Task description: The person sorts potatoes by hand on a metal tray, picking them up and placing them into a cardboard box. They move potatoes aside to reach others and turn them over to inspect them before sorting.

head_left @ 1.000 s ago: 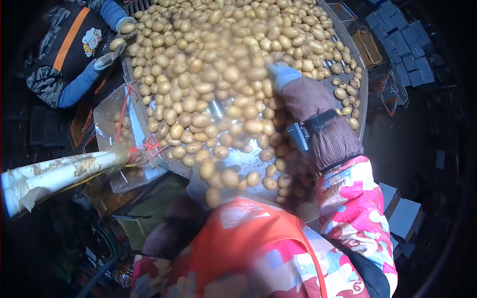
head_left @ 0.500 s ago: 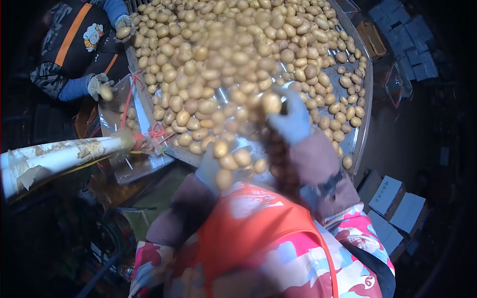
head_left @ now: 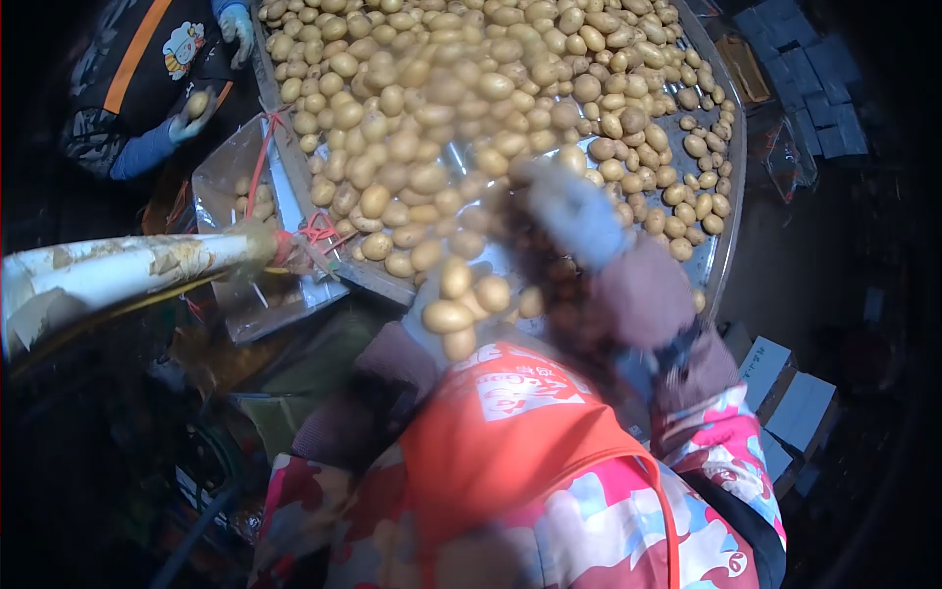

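Note:
My left hand, in a pale glove, is low at the near edge of the sorting table, cupped around several potatoes close to my orange apron. Over the near part of the potato heap, my right hand reaches out in a light blue-grey glove. Motion smears its fingers, so I cannot make out whether anything is in them. Dark reddish-brown round shapes show beneath my right forearm.
A co-worker's gloved hand holds a potato at upper left; their other hand is near the table edge. A tape-wrapped white pole juts in from the left beside a clear bag. Boxes stand at lower right.
My right hand, which gripped a potato, is now blurred with no potato plainly visible. The potatoes in my left hand have shifted. The co-worker's upper hand no longer shows its potato.

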The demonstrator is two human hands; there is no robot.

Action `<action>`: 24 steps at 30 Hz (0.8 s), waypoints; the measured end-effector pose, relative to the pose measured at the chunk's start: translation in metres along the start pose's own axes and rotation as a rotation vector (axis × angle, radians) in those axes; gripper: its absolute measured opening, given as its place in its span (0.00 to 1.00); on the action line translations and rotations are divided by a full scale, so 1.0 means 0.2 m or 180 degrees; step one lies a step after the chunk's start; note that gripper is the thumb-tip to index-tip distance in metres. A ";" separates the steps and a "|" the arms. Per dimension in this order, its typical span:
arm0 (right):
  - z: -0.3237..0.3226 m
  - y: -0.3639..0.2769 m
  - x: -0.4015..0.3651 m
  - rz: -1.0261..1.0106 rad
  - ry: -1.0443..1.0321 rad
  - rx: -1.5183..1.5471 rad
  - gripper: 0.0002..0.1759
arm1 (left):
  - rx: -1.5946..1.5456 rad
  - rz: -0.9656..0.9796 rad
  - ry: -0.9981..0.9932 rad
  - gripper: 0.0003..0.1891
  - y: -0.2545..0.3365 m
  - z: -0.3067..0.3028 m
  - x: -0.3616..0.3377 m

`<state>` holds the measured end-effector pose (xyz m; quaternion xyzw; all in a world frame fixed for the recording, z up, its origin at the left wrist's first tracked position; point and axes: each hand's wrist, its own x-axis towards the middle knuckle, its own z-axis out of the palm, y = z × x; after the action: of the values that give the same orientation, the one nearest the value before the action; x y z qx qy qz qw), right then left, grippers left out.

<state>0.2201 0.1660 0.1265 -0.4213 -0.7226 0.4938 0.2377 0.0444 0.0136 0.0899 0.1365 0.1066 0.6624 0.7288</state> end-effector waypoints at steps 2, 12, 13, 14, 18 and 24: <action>-0.20 0.09 0.22 0.1459 0.1007 -0.0383 0.32 | -0.0411 0.0329 -0.0161 0.06 -0.03 -0.01 -0.02; -0.60 0.55 0.80 0.1922 -0.0567 -0.0838 0.38 | -0.0069 0.0150 0.0471 0.15 0.02 -0.14 -0.27; -0.61 0.50 0.82 0.2016 -0.0583 -0.0852 0.38 | -0.0127 0.0047 0.0512 0.18 0.03 -0.12 -0.26; -0.60 0.50 0.82 0.1998 -0.0593 -0.0919 0.38 | -0.0116 -0.0185 0.0451 0.18 0.08 -0.12 -0.25; -0.56 0.58 0.83 0.1602 -0.0814 -0.1361 0.38 | -0.0246 0.0187 0.0568 0.19 -0.01 -0.19 -0.31; -0.49 0.60 0.78 0.1311 -0.0897 -0.1821 0.38 | -0.0288 0.0432 0.0706 0.20 -0.01 -0.18 -0.35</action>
<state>0.2556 0.3669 0.0445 -0.5349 -0.7571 0.3626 -0.0955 0.0271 -0.0537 0.0543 0.0363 0.1471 0.7254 0.6715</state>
